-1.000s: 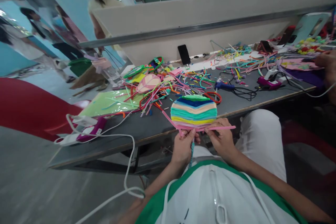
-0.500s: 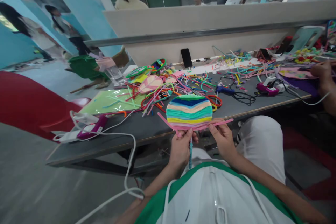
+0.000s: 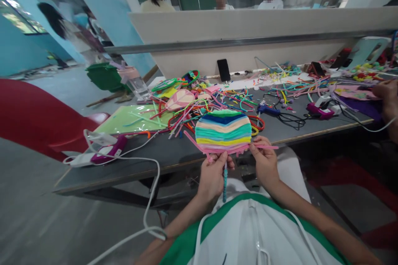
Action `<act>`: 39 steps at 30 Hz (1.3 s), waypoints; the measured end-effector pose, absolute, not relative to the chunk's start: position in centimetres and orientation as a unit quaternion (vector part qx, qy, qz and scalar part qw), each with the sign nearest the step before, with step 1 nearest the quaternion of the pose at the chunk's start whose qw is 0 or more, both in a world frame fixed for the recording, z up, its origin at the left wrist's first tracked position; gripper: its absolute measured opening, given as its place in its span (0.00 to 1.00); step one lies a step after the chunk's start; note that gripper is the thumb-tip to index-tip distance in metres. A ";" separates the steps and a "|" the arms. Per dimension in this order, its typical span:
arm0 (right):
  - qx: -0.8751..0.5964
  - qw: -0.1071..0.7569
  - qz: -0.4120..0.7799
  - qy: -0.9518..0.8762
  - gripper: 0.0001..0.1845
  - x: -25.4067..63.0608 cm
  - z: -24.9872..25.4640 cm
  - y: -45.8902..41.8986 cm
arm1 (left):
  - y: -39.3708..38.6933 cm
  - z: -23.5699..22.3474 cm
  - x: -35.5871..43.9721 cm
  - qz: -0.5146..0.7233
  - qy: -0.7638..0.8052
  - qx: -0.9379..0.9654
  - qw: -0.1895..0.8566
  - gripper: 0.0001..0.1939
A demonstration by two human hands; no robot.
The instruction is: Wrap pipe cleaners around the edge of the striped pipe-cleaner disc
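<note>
A round hand fan (image 3: pixel 223 129) covered in bands of coloured pipe cleaners, green, blue, peach, teal and yellow, is held up at the table's front edge. Its twisted teal handle (image 3: pixel 225 184) points down toward my lap. My left hand (image 3: pixel 212 177) is closed on the fan's lower edge, beside the top of the handle. A pink pipe cleaner (image 3: pixel 270 147) runs along the bottom of the fan, its ends sticking out on both sides. My right hand (image 3: pixel 265 165) pinches that pipe cleaner near the fan's lower right edge.
Loose pipe cleaners lie heaped behind the fan on the grey table (image 3: pixel 174 163). A blue glue gun (image 3: pixel 269 110) with a black cord lies to the right. At left are a green sheet (image 3: pixel 130 120), a purple power strip (image 3: pixel 108 150) and a red chair (image 3: pixel 40 120). Another person's hand (image 3: pixel 388 95) is far right.
My right hand has shifted slightly right along the pink pipe cleaner. My left hand keeps its hold on the fan. The head view has turned a little, and my right knee has moved inward.
</note>
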State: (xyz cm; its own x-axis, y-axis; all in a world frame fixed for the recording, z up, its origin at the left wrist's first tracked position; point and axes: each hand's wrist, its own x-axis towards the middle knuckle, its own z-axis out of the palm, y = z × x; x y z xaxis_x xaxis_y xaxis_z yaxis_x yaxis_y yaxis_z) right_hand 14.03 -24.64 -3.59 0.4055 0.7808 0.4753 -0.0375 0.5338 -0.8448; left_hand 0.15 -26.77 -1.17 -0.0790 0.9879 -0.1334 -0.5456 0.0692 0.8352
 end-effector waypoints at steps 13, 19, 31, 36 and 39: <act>-0.397 0.725 0.318 -0.464 0.08 14.6 0.0 -17.7 | -20.2 2.3 0.6 0.640 0.352 0.322 0.602 0.14; -0.414 0.730 0.316 -0.443 0.11 14.9 1.7 -12.8 | -14.9 3.4 1.2 0.657 0.328 0.322 0.598 0.16; -0.360 0.722 0.385 -0.449 0.10 14.9 2.3 -3.2 | -6.5 3.1 2.0 0.676 0.336 0.288 0.589 0.15; -0.276 0.705 0.487 -0.436 0.15 14.7 1.7 -0.1 | -4.1 2.6 1.7 0.674 0.345 0.278 0.591 0.15; -0.248 0.640 0.553 -0.473 0.18 14.8 1.1 0.5 | -3.7 2.1 1.3 0.666 0.366 0.272 0.591 0.14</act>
